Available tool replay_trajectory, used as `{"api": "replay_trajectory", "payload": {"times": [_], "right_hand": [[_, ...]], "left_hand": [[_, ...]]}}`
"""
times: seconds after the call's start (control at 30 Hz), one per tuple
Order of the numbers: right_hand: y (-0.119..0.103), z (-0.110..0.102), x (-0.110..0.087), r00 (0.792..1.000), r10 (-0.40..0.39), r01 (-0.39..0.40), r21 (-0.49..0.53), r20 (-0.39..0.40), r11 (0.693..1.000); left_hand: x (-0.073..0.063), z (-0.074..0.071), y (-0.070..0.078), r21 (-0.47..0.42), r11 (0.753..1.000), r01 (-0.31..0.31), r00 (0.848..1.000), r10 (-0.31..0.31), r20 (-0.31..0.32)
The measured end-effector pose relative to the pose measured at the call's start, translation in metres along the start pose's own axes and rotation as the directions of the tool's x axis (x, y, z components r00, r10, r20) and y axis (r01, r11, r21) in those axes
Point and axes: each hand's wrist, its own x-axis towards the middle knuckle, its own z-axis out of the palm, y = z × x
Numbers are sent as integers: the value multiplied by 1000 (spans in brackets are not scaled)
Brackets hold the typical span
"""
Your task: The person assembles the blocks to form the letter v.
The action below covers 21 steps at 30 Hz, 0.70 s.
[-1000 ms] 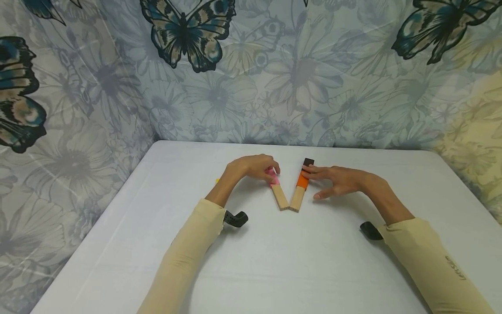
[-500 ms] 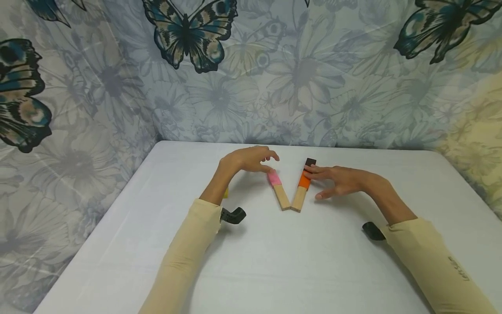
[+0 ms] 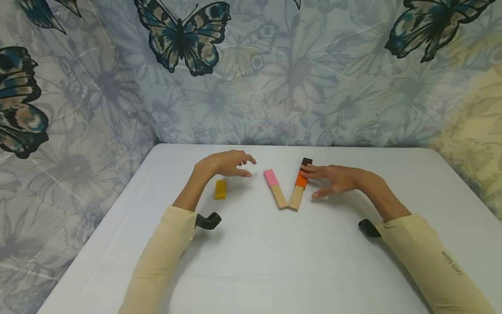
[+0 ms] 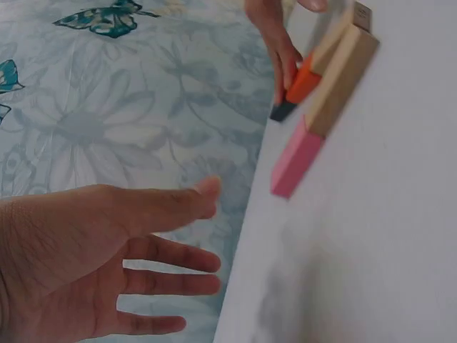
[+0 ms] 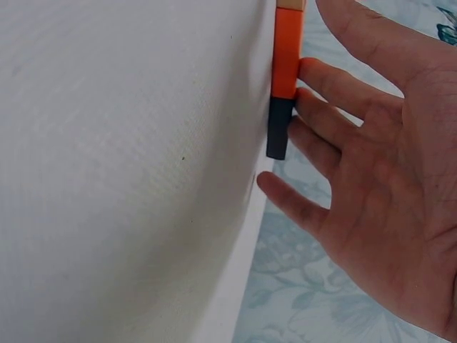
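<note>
Two rows of blocks form a V on the white table. The left row has a plain wooden block (image 3: 279, 197) with a pink block (image 3: 270, 177) at its far end. In the right row, a wooden block (image 3: 296, 198), an orange block (image 3: 301, 180) and a black block (image 5: 279, 128) lie end to end. My right hand (image 3: 338, 179) touches the orange and black blocks with extended fingertips. My left hand (image 3: 226, 164) hovers left of the pink block, fingers spread and holding nothing. A yellow block (image 3: 220, 189) lies below it, near the left wrist.
The white table (image 3: 298, 261) reaches back to a wall hung with flower-and-butterfly cloth (image 3: 235, 100). Black wrist devices (image 3: 208, 221) stick out from both beige sleeves (image 3: 157, 257).
My left hand has let go of the pink block and moved left, leaving it against the wooden block. The yellow block has come into full view. My right hand stays in place.
</note>
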Motion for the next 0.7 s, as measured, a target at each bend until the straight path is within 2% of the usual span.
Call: {"api": "replay_trajectory", "payload": {"times": [0.23, 0.37, 0.53, 0.7], "right_hand": [[1, -1, -1, 1000, 2, -2, 12, 17, 1000], [0, -1, 1, 1000, 6, -6, 11, 19, 1000], [1, -3, -1, 1000, -3, 3, 7, -1, 1000], [2, -1, -2, 1000, 4, -4, 15, 7, 1000]], "left_hand": [[-33, 20, -24, -17, 997, 71, 997, -70, 25], [-49, 30, -36, 9, 999, 54, 998, -54, 32], [-54, 35, -39, 36, 999, 14, 1000, -14, 7], [-59, 37, -39, 45, 999, 5, 1000, -5, 4]]}}
